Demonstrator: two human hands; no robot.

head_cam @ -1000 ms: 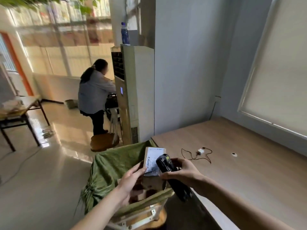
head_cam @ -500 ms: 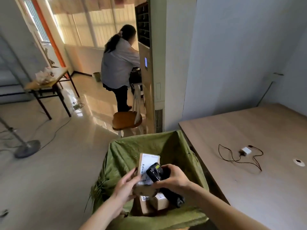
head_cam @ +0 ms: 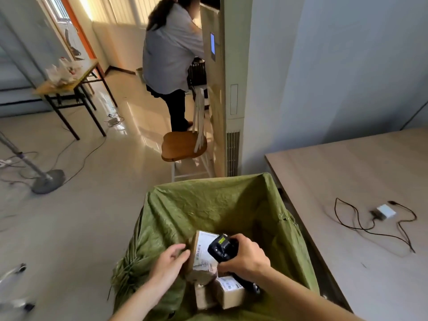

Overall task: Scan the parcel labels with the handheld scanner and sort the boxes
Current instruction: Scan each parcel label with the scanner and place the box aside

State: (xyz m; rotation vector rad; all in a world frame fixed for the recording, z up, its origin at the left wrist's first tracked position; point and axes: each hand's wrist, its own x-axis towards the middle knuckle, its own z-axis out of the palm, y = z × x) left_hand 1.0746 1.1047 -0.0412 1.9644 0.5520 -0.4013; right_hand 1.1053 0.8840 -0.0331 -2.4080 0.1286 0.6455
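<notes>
Below me a green sack (head_cam: 208, 205) stands open with several parcels inside. A cardboard box with a white label (head_cam: 201, 250) stands upright on top of them. My left hand (head_cam: 170, 262) is just left of it, fingers stretched out to its brown side and not wrapped round it. Over the label's right part my right hand (head_cam: 244, 258) grips the black handheld scanner (head_cam: 221, 247), whose small screen glows green. Lower down lie a small labelled box (head_cam: 229, 290) and a brown parcel (head_cam: 203, 297).
A wooden table (head_cam: 359, 177) runs along the sack's right side, with a white charger and black cable (head_cam: 385, 212) on it. Beyond the sack are a wooden chair (head_cam: 185, 144), a tall air-conditioner (head_cam: 222, 89) and a person (head_cam: 171, 54). A fan stand (head_cam: 46, 181) is at left.
My view has tilted downward. Both hands lowered the labelled box and scanner into the sack, and my left hand's fingers have come off the box face to its left side.
</notes>
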